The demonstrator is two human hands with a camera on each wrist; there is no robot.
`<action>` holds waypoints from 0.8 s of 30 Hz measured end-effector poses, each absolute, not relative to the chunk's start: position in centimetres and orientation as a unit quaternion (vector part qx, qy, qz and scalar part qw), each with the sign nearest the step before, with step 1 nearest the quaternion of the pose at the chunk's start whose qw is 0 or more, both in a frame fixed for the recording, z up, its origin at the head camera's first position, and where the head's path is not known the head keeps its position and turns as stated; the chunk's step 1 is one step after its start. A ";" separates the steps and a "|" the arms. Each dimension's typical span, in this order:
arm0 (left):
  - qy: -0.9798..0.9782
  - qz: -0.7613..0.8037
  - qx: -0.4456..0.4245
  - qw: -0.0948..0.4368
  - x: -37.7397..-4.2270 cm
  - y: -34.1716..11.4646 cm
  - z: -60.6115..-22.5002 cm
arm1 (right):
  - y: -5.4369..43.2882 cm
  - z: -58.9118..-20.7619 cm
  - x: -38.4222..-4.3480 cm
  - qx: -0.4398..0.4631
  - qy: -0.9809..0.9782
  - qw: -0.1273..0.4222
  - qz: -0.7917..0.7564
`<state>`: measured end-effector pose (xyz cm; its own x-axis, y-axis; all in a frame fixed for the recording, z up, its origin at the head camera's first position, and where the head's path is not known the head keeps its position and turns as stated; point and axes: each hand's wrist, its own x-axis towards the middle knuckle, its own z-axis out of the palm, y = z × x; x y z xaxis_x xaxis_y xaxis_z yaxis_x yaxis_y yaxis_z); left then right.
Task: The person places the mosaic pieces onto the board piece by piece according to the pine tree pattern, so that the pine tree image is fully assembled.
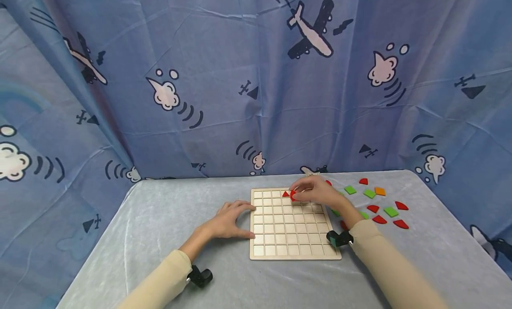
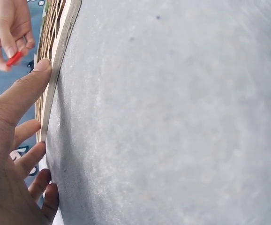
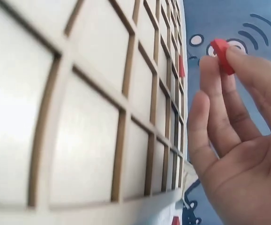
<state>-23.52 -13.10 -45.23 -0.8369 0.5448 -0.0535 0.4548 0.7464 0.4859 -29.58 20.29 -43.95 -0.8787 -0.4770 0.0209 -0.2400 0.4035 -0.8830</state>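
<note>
A wooden grid board point(image 1: 276, 229) lies on the cloth-covered table. My left hand point(image 1: 229, 220) rests at its left edge, thumb and fingers spread along the rim; the left wrist view shows the thumb point(image 2: 25, 93) touching that side. Over the far part of the board, my right hand point(image 1: 318, 192) pinches a red quarter-circle-like piece point(image 3: 223, 56) between thumb and fingertips. In the right wrist view the piece is raised off the board. A red triangle piece point(image 1: 286, 194) sits in a far-row cell, just left of the held piece.
Right of the board lie loose red fan-shaped pieces point(image 1: 401, 224), several green squares point(image 1: 391, 212) and an orange square point(image 1: 380, 191). Some pieces are partly hidden by the right forearm. A blue patterned curtain point(image 1: 224, 78) hangs behind the table.
</note>
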 end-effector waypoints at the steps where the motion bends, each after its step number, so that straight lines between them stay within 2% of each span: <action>1: 0.929 0.234 0.269 0.097 -23.5 -13.1 -45.2 | 20.1 -44.0 -29.6 -0.223 0.825 0.121 -0.505; 11: 0.927 0.238 0.275 0.092 -23.5 -13.1 -45.3 | 18.1 -44.3 -29.9 -0.230 0.835 0.108 -0.488; 18: 0.926 0.239 0.278 0.091 -23.6 -13.1 -45.4 | 17.1 -44.5 -30.2 -0.224 0.821 0.130 -0.508; 24: 0.927 0.242 0.272 0.091 -23.6 -13.1 -45.3 | 16.5 -44.5 -30.4 -0.236 0.823 0.120 -0.502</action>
